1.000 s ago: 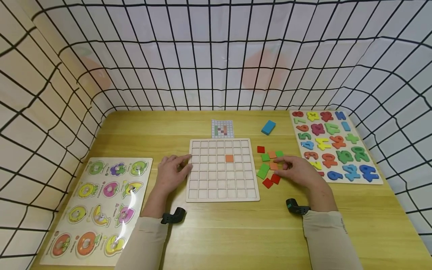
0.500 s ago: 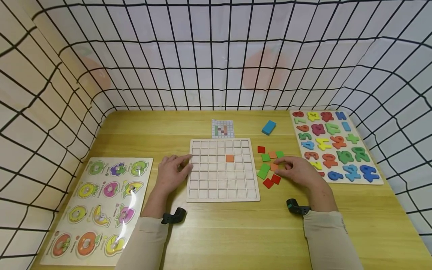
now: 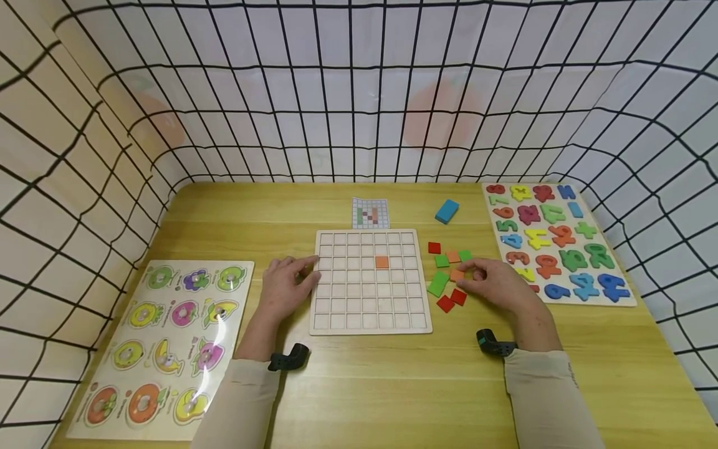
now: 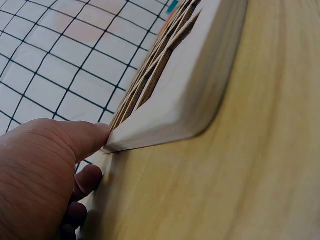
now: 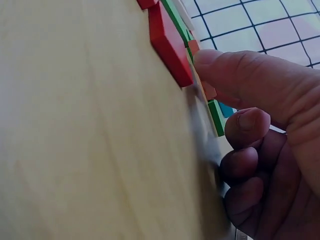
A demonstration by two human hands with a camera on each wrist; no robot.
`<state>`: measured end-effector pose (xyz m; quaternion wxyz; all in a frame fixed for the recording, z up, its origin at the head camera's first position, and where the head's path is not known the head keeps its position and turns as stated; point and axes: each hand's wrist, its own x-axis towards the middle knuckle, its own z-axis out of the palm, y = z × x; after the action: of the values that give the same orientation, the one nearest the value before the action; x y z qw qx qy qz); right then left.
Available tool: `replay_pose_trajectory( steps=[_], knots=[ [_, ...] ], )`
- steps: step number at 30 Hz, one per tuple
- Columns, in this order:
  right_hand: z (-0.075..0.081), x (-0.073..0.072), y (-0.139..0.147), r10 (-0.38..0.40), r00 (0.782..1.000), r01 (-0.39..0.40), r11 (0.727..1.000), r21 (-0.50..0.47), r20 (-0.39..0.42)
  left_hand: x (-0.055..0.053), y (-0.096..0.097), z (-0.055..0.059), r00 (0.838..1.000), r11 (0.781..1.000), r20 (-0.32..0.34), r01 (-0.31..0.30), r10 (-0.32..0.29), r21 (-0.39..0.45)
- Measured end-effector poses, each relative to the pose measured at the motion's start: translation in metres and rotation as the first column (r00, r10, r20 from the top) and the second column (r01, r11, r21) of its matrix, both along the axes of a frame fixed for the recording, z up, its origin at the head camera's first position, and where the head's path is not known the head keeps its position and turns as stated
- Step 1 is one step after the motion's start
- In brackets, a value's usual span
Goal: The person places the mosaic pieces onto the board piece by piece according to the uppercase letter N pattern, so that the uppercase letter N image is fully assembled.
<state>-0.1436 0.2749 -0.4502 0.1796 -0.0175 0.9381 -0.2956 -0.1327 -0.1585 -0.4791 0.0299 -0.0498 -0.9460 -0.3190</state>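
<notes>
Orange square tile (image 3: pixel 457 275) sits among green tiles (image 3: pixel 438 284) and red tiles (image 3: pixel 445 304) right of the gridded wooden board (image 3: pixel 368 290) on the table (image 3: pixel 370 393); the right hand (image 3: pixel 499 287) pinches it. Relaxed, the left hand (image 3: pixel 283 290) touches the board's left edge. Seen from the left wrist, the thumb meets that edge. From the right wrist, the thumb partly hides the tile, other fingers bent.

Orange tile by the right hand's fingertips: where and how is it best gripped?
Probably pinched by its near and far edges, coming from the right: the orange tile looks flat and thin, its right side faces the right hand, and green pieces sit on its left.
</notes>
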Motion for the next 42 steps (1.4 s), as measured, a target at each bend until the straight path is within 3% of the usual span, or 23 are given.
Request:
replay_pose_trajectory(
  steps=[9,20,31,38,42],
  knots=[
    [0.007,0.001,-0.008,0.005,0.999,-0.005,1.0,0.006,-0.048,0.0,-0.001,0.002,1.0,1.0,-0.009,-0.001,0.001,0.007],
    [0.023,0.007,-0.038,0.001,0.993,-0.005,0.999,-0.035,-0.116,-0.001,-0.001,0.0,1.0,1.0,-0.009,0.001,-0.001,0.001],
    [0.031,0.008,-0.071,0.137,0.977,-0.14,0.99,-0.008,-0.162,-0.003,-0.001,0.003,1.0,1.0,-0.014,0.005,-0.005,0.004],
    [0.023,0.01,-0.094,0.186,0.973,-0.196,0.978,-0.065,-0.14,-0.002,-0.001,0.001,1.0,1.0,-0.009,0.002,-0.002,0.008],
    [0.019,0.01,-0.106,0.216,0.961,-0.231,0.97,-0.069,-0.173,-0.001,-0.001,-0.002,1.0,1.0,-0.019,0.009,-0.009,0.004]
  ],
)
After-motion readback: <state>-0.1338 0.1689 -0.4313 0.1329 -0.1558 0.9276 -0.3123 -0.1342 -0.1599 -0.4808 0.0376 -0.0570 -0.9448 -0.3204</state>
